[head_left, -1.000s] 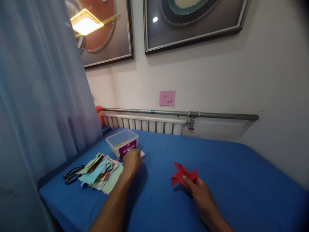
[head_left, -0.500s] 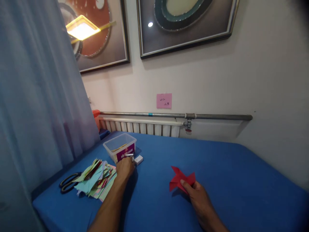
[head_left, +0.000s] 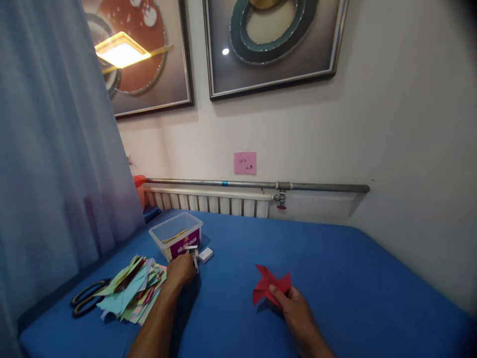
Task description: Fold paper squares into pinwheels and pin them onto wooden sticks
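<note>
My right hand [head_left: 294,311] pinches a red folded-paper pinwheel [head_left: 269,286] between thumb and fingers, just above the blue table cover. Its pointed blades spread out beyond my thumb. To the left, my left hand [head_left: 181,271] is closed around a small silver-and-white stapler [head_left: 194,252], partly hidden by the fingers. Close by that hand lies a small white box [head_left: 205,255]. Just behind it stands a clear plastic tub [head_left: 158,232] with a purple label and thin yellowish sticks inside.
A pile of coloured paper pieces [head_left: 128,288] lies left of my left forearm, beside black-handled scissors [head_left: 89,297]. A blue curtain [head_left: 63,149] hangs along the left side. At the table's far side are a radiator [head_left: 214,204] and a pipe [head_left: 253,184] with a valve.
The view has tilted up slightly and shifted, so the scene sits lower and farther left. My left hand has drawn back a little from the tub with the stapler. The pinwheel stays in my right hand.
</note>
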A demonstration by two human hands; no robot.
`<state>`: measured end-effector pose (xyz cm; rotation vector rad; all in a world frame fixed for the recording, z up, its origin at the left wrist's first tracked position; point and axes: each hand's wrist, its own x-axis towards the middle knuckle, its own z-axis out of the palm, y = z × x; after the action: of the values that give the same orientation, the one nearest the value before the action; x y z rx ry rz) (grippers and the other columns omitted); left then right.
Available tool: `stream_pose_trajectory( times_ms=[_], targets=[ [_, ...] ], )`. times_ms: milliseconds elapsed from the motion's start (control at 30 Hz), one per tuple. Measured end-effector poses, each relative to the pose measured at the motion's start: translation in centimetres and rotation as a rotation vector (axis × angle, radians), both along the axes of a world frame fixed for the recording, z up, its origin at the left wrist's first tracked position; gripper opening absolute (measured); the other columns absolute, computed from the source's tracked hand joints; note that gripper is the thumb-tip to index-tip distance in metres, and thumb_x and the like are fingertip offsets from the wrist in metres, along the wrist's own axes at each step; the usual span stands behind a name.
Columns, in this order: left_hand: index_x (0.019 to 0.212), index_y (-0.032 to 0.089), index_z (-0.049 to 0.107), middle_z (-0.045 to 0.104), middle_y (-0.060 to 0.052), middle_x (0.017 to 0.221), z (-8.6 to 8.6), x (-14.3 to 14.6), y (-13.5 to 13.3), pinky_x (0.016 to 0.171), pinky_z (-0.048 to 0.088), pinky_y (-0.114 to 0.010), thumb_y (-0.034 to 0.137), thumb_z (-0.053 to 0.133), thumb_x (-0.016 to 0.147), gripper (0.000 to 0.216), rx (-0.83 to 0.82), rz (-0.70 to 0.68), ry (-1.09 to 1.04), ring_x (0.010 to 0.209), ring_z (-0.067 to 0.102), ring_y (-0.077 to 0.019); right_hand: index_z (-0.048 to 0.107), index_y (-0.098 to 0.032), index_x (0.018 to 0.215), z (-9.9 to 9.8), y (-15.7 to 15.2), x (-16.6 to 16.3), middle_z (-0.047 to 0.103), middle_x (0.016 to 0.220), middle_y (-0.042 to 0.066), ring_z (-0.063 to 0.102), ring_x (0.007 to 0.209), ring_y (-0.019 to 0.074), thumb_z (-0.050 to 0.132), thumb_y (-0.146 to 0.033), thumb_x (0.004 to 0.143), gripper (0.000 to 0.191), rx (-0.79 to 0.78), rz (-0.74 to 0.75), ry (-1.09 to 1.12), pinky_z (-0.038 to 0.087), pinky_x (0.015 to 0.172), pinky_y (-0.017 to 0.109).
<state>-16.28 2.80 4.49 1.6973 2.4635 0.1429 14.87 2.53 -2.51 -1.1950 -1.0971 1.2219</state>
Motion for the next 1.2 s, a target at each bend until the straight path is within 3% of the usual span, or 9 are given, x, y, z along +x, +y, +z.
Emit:
stream_pose_trajectory(
  times_ms=[200,467,633,733,833,900,1000,1200],
  targets=[
    [0.107,0.016,0.076,0.075,-0.02,0.118,0.0,0.2,-0.2,0.087,0.053,-0.038,0.016,0.053,0.086,0.031,-0.008,-0.025,0.015,0.111,0.071,-0.0336,0.07,-0.023,0.076,1.5,-0.8,-0.2,0.074,0.073,0.003,0.068,0.073,0.0246,0.075,-0.046,0.067,0.025,0.006,0.011,0.005,0.05,0.066,0.033],
    [0.1,0.013,0.075,0.075,-0.021,0.114,0.7,-0.1,-0.8,0.085,0.05,-0.036,0.02,0.046,0.094,0.03,0.013,-0.026,-0.016,0.109,0.071,-0.0323,0.072,-0.02,0.079,1.8,-1.3,-0.2,0.073,0.072,0.001,0.066,0.068,0.0218,0.076,-0.046,0.067,0.029,-0.029,-0.001,0.022,0.05,0.065,0.033],
    [0.093,0.014,0.07,0.076,-0.015,0.101,1.6,0.0,-1.0,0.078,0.046,-0.031,0.022,0.047,0.095,0.024,0.168,-0.037,-0.11,0.096,0.07,-0.026,0.074,-0.019,0.08,2.1,-1.3,-0.2,0.075,0.075,0.002,0.068,0.072,0.0225,0.078,-0.042,0.067,0.026,-0.022,0.021,0.032,0.051,0.066,0.032],
    [0.092,0.016,0.066,0.073,-0.007,0.087,1.1,2.1,-0.9,0.072,0.045,-0.026,0.024,0.047,0.096,0.022,0.28,-0.185,-0.333,0.082,0.067,-0.0194,0.073,-0.02,0.079,2.1,-1.3,-0.4,0.075,0.074,0.002,0.069,0.071,0.0221,0.077,-0.041,0.067,0.025,-0.031,0.016,0.068,0.052,0.065,0.031],
    [0.09,0.018,0.066,0.071,-0.003,0.082,-0.2,5.9,-1.3,0.071,0.044,-0.024,0.023,0.048,0.095,0.019,0.234,-0.424,-0.437,0.077,0.064,-0.0165,0.072,-0.02,0.079,1.9,-1.3,-0.6,0.075,0.074,0.003,0.069,0.07,0.022,0.077,-0.042,0.067,0.026,-0.032,0.025,0.098,0.052,0.065,0.032],
    [0.089,0.02,0.068,0.073,-0.004,0.088,-0.9,8.3,-1.9,0.076,0.044,-0.025,0.02,0.051,0.093,0.018,0.157,-0.56,-0.31,0.084,0.066,-0.0179,0.071,-0.02,0.08,1.8,-1.2,-0.6,0.075,0.074,0.003,0.069,0.07,0.0219,0.078,-0.043,0.067,0.027,-0.035,0.025,0.119,0.052,0.066,0.032],
    [0.09,0.021,0.071,0.074,-0.009,0.099,-1.4,10.2,-2.5,0.084,0.045,-0.029,0.021,0.054,0.091,0.017,0.053,-0.636,-0.095,0.096,0.069,-0.023,0.07,-0.02,0.082,1.6,-1.2,-0.6,0.074,0.075,0.002,0.068,0.07,0.0204,0.079,-0.043,0.066,0.029,-0.04,0.017,0.163,0.053,0.07,0.033],
    [0.089,0.019,0.073,0.074,-0.014,0.099,-2.0,9.5,-2.2,0.086,0.046,-0.034,0.024,0.048,0.094,0.026,0.063,-0.681,0.033,0.096,0.069,-0.0265,0.068,-0.019,0.081,2.0,-1.4,-0.6,0.073,0.076,0.002,0.068,0.07,0.0185,0.08,-0.041,0.068,0.028,-0.059,0.032,0.208,0.055,0.073,0.032]
  ],
)
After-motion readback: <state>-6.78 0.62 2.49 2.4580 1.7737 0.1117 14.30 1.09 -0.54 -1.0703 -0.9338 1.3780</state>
